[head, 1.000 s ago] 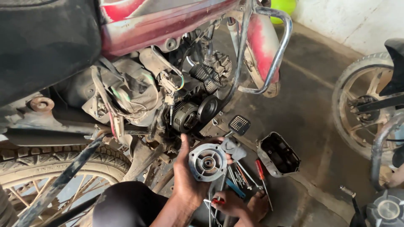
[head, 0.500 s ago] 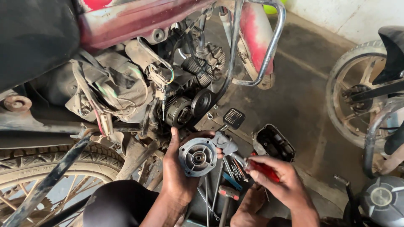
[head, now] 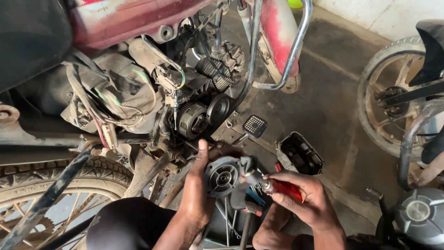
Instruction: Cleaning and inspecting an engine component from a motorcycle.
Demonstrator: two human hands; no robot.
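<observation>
My left hand (head: 196, 192) grips a round grey metal engine part (head: 223, 176) with a central hole, held face up just below the motorcycle's open engine (head: 199, 118). My right hand (head: 300, 196) holds a red-handled screwdriver (head: 282, 187), its metal tip resting against the right edge of the round part. Both hands are low in the head view, close together, above a scatter of hand tools (head: 240, 215) lying on the floor.
A red motorcycle (head: 138, 28) with exposed wiring fills the upper left; its rear wheel (head: 60, 194) is at lower left. A black engine cover (head: 300, 155) lies on the concrete floor. A foot pedal (head: 254, 126) juts out. Another bike's wheel (head: 397, 106) stands right.
My right hand has come up from the tools with the red-handled screwdriver and brought its tip to the round part. My left hand kept holding the part.
</observation>
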